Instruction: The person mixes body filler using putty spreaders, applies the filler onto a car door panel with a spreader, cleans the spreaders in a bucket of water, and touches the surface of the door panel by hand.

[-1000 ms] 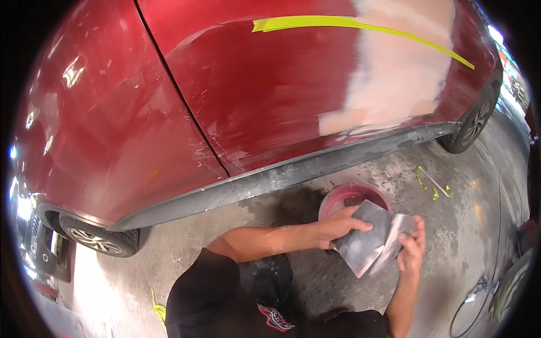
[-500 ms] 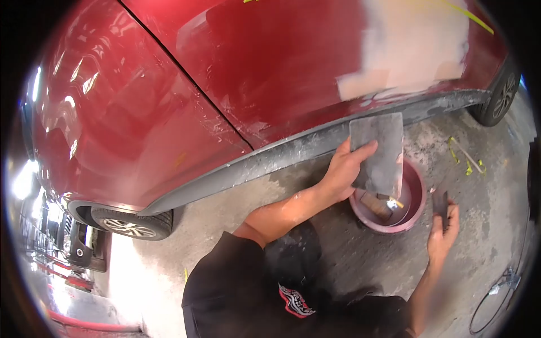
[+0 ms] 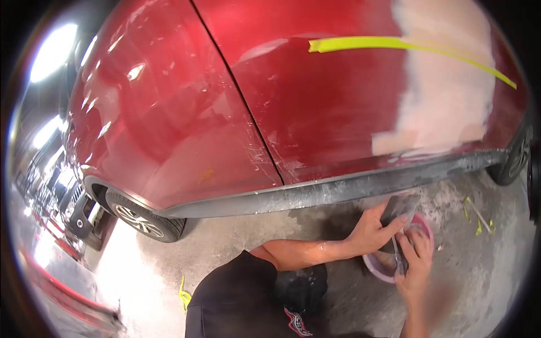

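Left hand point(image 3: 372, 230) pinches a grey sheet point(image 3: 402, 206), right hand point(image 3: 416, 254) a dark strip point(image 3: 400, 257), seemingly pairing them; next, edges likely need aligning.

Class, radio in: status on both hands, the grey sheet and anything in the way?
Left hand gripping grey sandpaper sheet. Right hand close beside it, hold unclear. Pink basin beneath, partly hidden; nothing visibly blocking either hand.

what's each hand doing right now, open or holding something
Left hand: closed, holding a grey sheet.
Right hand: closed on a thin dark piece, partly hidden by the fingers.
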Demonstrator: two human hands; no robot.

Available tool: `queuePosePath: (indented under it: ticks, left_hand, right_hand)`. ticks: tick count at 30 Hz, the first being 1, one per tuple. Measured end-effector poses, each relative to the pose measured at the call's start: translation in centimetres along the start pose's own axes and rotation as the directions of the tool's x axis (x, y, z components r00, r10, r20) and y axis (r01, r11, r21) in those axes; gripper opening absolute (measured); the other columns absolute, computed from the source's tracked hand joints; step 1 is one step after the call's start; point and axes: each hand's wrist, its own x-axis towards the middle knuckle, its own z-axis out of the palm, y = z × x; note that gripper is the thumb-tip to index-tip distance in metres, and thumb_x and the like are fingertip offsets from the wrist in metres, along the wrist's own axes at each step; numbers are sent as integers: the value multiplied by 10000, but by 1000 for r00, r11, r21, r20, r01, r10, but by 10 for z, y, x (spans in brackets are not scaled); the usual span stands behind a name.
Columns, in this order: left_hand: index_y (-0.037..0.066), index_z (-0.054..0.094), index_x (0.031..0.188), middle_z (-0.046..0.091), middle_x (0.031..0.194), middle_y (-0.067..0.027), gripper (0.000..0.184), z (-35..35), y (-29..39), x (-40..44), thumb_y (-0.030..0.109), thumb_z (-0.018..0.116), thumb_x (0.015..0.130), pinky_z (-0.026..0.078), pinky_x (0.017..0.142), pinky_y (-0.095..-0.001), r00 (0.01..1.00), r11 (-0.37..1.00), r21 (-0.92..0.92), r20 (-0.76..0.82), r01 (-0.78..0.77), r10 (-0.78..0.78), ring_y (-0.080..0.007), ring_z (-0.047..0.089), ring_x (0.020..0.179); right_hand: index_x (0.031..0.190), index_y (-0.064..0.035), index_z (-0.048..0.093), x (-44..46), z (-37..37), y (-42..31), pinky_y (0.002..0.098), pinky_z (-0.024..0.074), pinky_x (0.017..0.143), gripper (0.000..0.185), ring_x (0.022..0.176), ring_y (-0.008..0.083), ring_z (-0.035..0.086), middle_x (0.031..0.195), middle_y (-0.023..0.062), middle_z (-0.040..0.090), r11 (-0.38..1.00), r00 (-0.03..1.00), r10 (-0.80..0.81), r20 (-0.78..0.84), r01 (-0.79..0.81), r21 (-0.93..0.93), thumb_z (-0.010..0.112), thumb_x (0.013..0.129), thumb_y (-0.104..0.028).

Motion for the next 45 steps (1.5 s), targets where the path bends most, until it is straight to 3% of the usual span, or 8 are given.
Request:
queuePosePath:
  ticks: [7,9,14,22,28,38,43,45]
  left_hand:
    - [-8,351,1391,542,1239,-75,510,-10,15,12,34,555,926,421,948,-277,931,962,-155,-328,-223,162,-112,506,1108]
    - [-4,355,1386,544,1233,-62,496,-10,8,13,40,548,932,423,947,-277,921,947,-211,-358,-243,157,-109,510,1102]
    - [59,430,1299,587,1153,-75,461,9,-3,18,131,628,890,521,847,-319,818,665,-538,82,517,-570,-159,592,1029]
    - [39,442,1262,610,1110,-75,410,-5,30,15,97,619,896,517,855,-322,941,721,-625,65,299,-333,-165,606,998]
    - [-10,502,1203,617,1072,-48,316,-12,21,18,86,584,913,469,857,-289,993,961,-266,-73,73,-96,-105,553,973]
    - [-28,499,1238,640,1063,-82,361,14,35,16,103,582,913,449,878,-292,998,986,166,-64,-15,26,-113,550,984]
    - [4,557,1163,654,998,-42,285,-2,63,42,122,589,906,473,806,-282,999,988,152,-20,-36,39,-85,560,909]
    - [32,588,1097,666,896,-107,272,-17,59,40,176,608,867,502,752,-326,972,925,379,203,31,-116,-145,622,820]
  right_hand:
    - [1175,-41,621,-24,9,22,423,402,967,528,1098,340,529,1159,159,576,989,972,134,193,-143,33,536,668,81]
    - [1225,-35,579,-16,-9,14,409,399,974,582,1103,341,530,1167,180,561,952,945,296,-142,-280,124,520,660,94]
    - [1260,2,441,-26,-6,-4,551,303,1034,674,1222,470,387,1310,245,392,963,957,-269,-109,271,2,533,599,93]
    - [1274,-46,531,-38,5,35,491,356,1014,680,1201,421,422,1306,173,473,954,993,114,1,-110,-277,557,612,107]
    - [1253,-70,558,-20,-28,20,437,328,1050,627,1240,361,439,1310,161,500,970,925,237,-296,-244,14,570,648,93]
    - [1135,-112,638,-9,-34,27,469,363,944,498,1143,326,491,1192,73,572,955,985,-170,5,166,-247,681,640,-76]
    - [1210,-84,601,-24,-35,92,430,397,895,601,1083,281,525,1289,96,530,997,904,15,427,-44,57,580,619,28]
    - [1296,-47,533,-19,-53,117,385,428,924,659,1118,236,528,1354,129,485,818,921,388,40,-364,446,477,656,103]
